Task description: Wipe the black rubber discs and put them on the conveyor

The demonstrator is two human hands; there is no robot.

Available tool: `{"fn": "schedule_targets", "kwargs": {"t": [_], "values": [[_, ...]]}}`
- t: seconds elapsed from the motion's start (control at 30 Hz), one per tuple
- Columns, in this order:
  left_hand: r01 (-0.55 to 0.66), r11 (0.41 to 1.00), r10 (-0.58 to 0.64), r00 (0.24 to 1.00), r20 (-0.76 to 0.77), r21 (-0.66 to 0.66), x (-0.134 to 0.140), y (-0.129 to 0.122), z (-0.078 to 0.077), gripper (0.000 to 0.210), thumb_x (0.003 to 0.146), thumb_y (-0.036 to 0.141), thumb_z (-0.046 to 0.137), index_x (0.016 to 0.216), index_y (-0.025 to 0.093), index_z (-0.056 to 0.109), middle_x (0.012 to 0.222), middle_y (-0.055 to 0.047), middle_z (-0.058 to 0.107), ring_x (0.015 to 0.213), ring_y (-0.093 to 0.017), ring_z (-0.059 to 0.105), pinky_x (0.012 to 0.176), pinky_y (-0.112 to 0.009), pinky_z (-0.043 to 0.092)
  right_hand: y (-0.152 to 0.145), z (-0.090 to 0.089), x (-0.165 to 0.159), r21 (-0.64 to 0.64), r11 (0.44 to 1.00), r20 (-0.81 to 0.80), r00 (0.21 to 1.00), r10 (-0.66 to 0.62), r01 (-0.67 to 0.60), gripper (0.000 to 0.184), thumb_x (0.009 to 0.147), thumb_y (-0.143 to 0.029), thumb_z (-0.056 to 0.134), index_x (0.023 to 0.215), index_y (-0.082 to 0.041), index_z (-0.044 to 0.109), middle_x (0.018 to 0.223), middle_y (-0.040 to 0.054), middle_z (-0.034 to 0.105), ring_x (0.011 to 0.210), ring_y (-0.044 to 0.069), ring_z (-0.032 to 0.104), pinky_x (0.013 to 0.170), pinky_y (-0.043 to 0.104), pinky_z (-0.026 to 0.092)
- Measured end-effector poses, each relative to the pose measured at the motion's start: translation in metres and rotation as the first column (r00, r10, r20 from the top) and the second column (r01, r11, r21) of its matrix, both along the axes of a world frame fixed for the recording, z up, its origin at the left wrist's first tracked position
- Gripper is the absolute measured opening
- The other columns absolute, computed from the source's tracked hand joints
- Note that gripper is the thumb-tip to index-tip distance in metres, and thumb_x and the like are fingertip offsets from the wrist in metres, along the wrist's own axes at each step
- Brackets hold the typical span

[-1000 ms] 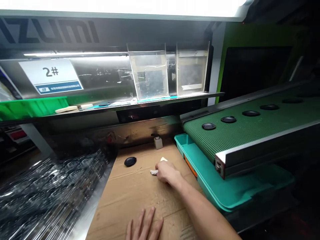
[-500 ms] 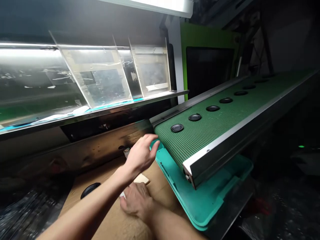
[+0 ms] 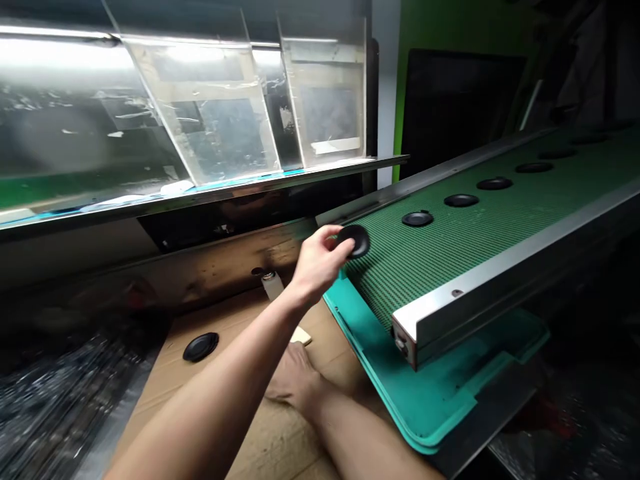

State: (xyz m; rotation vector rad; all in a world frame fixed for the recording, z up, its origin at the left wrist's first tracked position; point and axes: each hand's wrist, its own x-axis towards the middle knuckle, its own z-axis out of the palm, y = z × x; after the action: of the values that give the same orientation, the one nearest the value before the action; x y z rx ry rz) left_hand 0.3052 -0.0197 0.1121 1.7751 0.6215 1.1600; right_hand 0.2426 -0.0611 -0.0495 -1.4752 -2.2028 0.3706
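Observation:
Over the near end of the green conveyor belt (image 3: 425,267), my left hand (image 3: 319,263) pinches a black round disc with a raised rim (image 3: 359,241) between thumb and fingers. Several similar black discs (image 3: 461,200) lie in a row along the belt. My right hand (image 3: 294,375) rests low over the brown cardboard (image 3: 250,427), beside a cream-coloured flat piece (image 3: 301,335). Its fingers are hidden behind my left forearm. On the cardboard at the left lie black discs (image 3: 201,347) that look stacked.
A teal plastic bin (image 3: 425,427) sits beneath the belt's end. A metal side rail (image 3: 500,260) edges the conveyor. Behind the cardboard stands a small whitish bottle (image 3: 272,285). Clear panels (image 3: 235,133) line the machine at the back left. Clear plastic (image 3: 50,393) lies at lower left.
My left hand has closed on the nearest disc and lifted it from the belt. The view has shifted, and the stacked discs on the cardboard show more fully.

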Motion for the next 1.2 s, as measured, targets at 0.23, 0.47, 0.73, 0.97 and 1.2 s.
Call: {"fn": "schedule_targets", "kwargs": {"t": [0.23, 0.47, 0.73, 0.97, 1.2], "values": [[-0.132, 0.678, 0.476, 0.828, 0.295, -0.723, -0.198, -0.03, -0.105, 0.015, 0.078, 0.019, 0.065, 0.093, 0.017, 0.067, 0.09, -0.001, 0.068, 0.068, -0.009, 0.061, 0.06, -0.024, 0.054, 0.004, 0.002, 0.008, 0.198, 0.929, -0.03, 0.95, -0.311, 0.311, 0.03, 0.092, -0.034, 0.039, 0.097, -0.021, 0.066, 0.1, 0.0105, 0.063, 0.098, 0.025, 0.055, 0.081, 0.035, 0.042], [0.035, 0.627, 0.445, 0.804, 0.394, -0.778, -0.258, -0.052, -0.163, 0.016, 0.086, 0.016, 0.056, 0.102, 0.014, 0.059, 0.123, -0.016, 0.062, 0.103, -0.026, 0.066, 0.087, -0.043, 0.056, 0.011, -0.009, 0.018, 0.181, 0.919, -0.062, 0.937, -0.344, 0.349, 0.03, 0.092, -0.033, 0.046, 0.115, -0.022, 0.063, 0.108, 0.0111, 0.061, 0.102, 0.025, 0.051, 0.092, 0.038, 0.037], [0.409, 0.582, 0.384, 0.624, 0.681, -0.703, -0.266, -0.038, -0.167, 0.032, 0.093, 0.036, 0.043, 0.108, 0.012, 0.058, 0.114, -0.016, 0.065, 0.109, -0.026, 0.062, 0.097, -0.044, 0.049, -0.023, -0.002, -0.071, 0.358, 0.93, -0.121, 0.992, -0.035, 0.077, 0.04, 0.091, -0.041, 0.053, 0.125, -0.019, 0.056, 0.126, 0.0094, 0.057, 0.107, 0.024, 0.05, 0.093, 0.036, 0.041], [0.442, 0.543, 0.415, 0.598, 0.686, -0.714, -0.267, -0.035, -0.171, 0.033, 0.093, 0.025, 0.042, 0.117, 0.009, 0.058, 0.116, -0.016, 0.065, 0.108, -0.023, 0.063, 0.1, -0.039, 0.047, -0.013, -0.004, -0.086, 0.344, 0.939, 0.123, 0.991, -0.057, 0.012, 0.038, 0.097, -0.028, 0.04, 0.133, -0.025, 0.051, 0.135, 0.0075, 0.05, 0.102, 0.024, 0.047, 0.089, 0.038, 0.042], [0.387, 0.545, 0.427, 0.635, 0.643, -0.744, -0.263, -0.041, -0.171, 0.031, 0.093, 0.027, 0.045, 0.112, 0.009, 0.061, 0.113, -0.016, 0.067, 0.107, -0.023, 0.063, 0.098, -0.035, 0.048, -0.021, -0.004, -0.097, 0.345, 0.934, 0.151, 0.977, -0.149, 0.089, 0.039, 0.096, -0.029, 0.039, 0.133, -0.022, 0.051, 0.135, 0.0112, 0.048, 0.104, 0.026, 0.046, 0.09, 0.04, 0.041]]}}
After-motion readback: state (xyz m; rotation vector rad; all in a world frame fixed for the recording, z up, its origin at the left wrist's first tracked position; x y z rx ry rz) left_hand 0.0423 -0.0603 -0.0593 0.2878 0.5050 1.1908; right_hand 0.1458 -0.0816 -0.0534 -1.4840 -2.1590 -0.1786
